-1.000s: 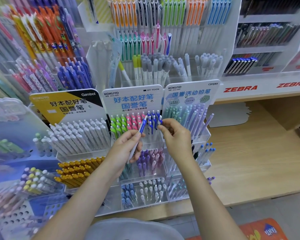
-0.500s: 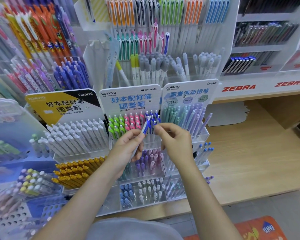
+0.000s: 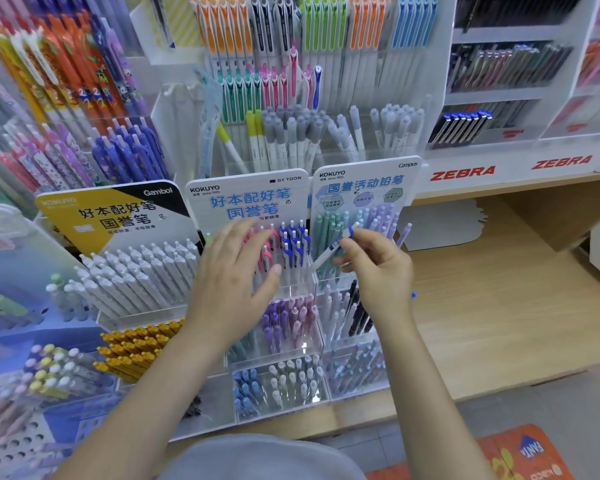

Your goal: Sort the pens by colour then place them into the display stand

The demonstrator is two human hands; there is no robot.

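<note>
A clear acrylic display stand (image 3: pixel 293 292) holds rows of white pens with pink clips (image 3: pixel 264 252) and blue clips (image 3: pixel 293 242). My right hand (image 3: pixel 378 271) pinches one white pen with a blue clip (image 3: pixel 333 249), tilted, in front of the teal and lilac pencils. My left hand (image 3: pixel 234 271) reaches with straight spread fingers over the pink-clip pens and hides the green ones behind it. It holds nothing.
White pens (image 3: pixel 136 275) and yellow pens (image 3: pixel 136 351) fill stands to the left, purple pens (image 3: pixel 284 322) and pale blue pens (image 3: pixel 246 389) sit in lower compartments. Signboards (image 3: pixel 246 199) rise behind. A bare wooden shelf (image 3: pixel 499 306) lies to the right.
The blue-clip pen passed from my left hand to my right hand, which drew it rightwards. My left hand let go and opened over the pink-clip pens.
</note>
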